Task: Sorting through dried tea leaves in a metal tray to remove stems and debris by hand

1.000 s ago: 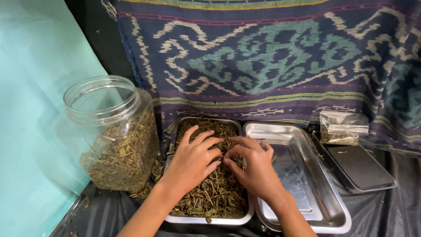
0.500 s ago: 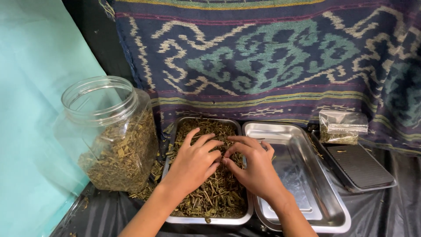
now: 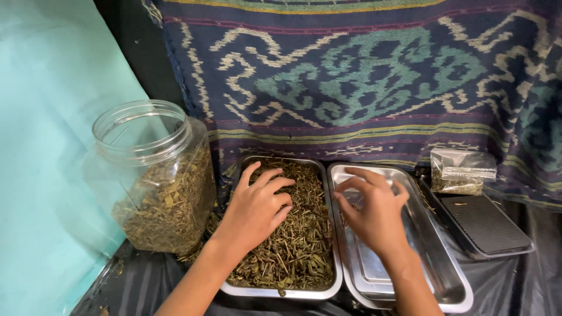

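Over the empty tray [image 3: 451, 287], your right hand [image 3: 374, 213] is arriving pinched, off the herbs [image 3: 298, 246]; left hand [image 3: 254, 208] is resting spread there.

Soft, even daylight falling from above and left, scene reading bright without harsh contrast. Glaring mildly off rim of empty steel tray [image 3: 451, 295] and shoulder of clear plastic jar [image 3: 153, 175]. Casting faint shadows under both hands onto dried herb. Staying sharp at centre; softening slightly toward corners, woven cloth [image 3: 374, 76] bowing at edges from wide lens.
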